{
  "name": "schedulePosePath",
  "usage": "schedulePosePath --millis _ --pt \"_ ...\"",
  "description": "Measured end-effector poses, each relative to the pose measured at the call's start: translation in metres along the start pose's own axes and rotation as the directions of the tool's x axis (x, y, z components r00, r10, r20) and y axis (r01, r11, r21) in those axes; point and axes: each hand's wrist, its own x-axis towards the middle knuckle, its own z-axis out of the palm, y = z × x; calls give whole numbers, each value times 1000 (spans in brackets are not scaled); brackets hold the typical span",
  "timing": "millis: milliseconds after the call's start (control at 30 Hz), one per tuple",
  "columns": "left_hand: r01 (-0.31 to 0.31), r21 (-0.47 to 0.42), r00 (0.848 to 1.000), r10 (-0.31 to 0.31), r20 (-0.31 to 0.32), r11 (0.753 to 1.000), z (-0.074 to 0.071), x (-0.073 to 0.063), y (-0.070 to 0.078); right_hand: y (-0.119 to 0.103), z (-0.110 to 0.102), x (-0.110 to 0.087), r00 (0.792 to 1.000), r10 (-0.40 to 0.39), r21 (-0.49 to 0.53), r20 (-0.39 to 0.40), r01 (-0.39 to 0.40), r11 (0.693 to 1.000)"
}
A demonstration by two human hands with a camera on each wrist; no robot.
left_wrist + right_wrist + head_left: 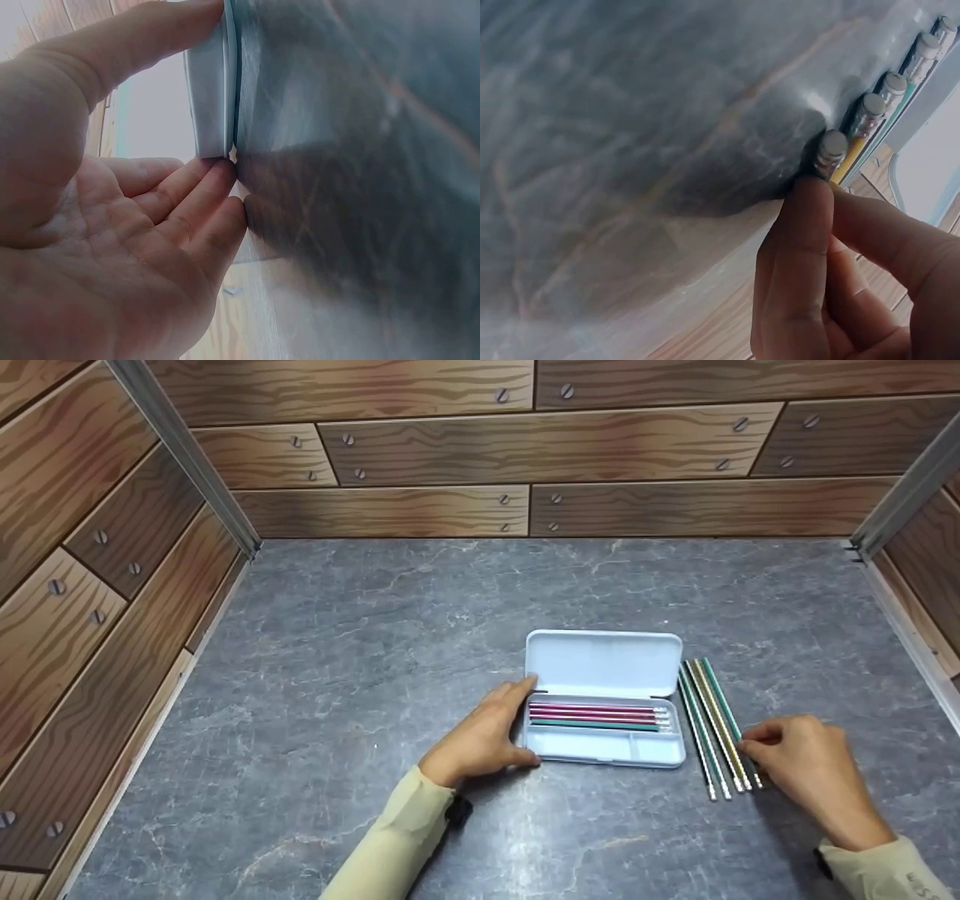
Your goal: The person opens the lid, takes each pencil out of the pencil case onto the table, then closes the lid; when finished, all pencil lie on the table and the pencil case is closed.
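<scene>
A light blue pencil case [581, 746] lies with its lid [604, 664] folded back. Magenta pencils [589, 712] and a green pencil [585, 724] fill its long rear compartment. My left hand [480, 739] spans the case's left end, thumb at the front corner and fingers at the back; in the left wrist view, fingertips touch the case's end wall [210, 97]. To the right of the case, green and gold pencils [721, 721] lie side by side. The right hand [810, 769] pinches the outermost green pencil [721, 697] near its eraser end, thumb against fingertips.
Under everything is a grey marbled tabletop [375, 660]. Wood-patterned panels [420, 514] wall it in at the back, left and right, with grey metal strips [199, 457] at the corners. The case's front half has two shallow compartments parted by a divider [632, 746].
</scene>
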Motion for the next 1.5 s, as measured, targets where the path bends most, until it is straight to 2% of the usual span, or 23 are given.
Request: schedulePosePath --millis 567,733,867,1000,1167,1233,1367,1400,1500 --pt "5 -1 1000 -5 2 1000 0 1 1 -1 2 0 999 -32 -8 -12 32 999" --pt "11 4 1000 -11 6 1000 0 1 1 -6 4 1 990 -89 7 -110 90 996" --pt "16 -1 1000 -16 4 1000 0 0 1 -19 9 8 951 -213 51 -225 230 972" --pt "15 -12 1000 -15 3 1000 0 0 2 -37 19 17 896 -347 101 -278 387 917" --pt "14 -15 1000 -14 1 1000 -1 -1 2 -60 30 27 849 -474 130 -233 510 850" --pt "17 -12 1000 -17 0 1000 -2 0 3 -69 33 30 817 -542 115 -197 568 815" --pt "22 -4 1000 -22 1 1000 -3 1 4 -79 41 35 740 -657 65 -146 670 740" --pt "20 -3 1000 -20 3 1000 -3 1 4 -80 43 36 729 -671 48 -134 682 730" --pt "23 5 1000 -23 8 1000 -2 1 2 -82 48 36 723 -684 0 -96 688 726"
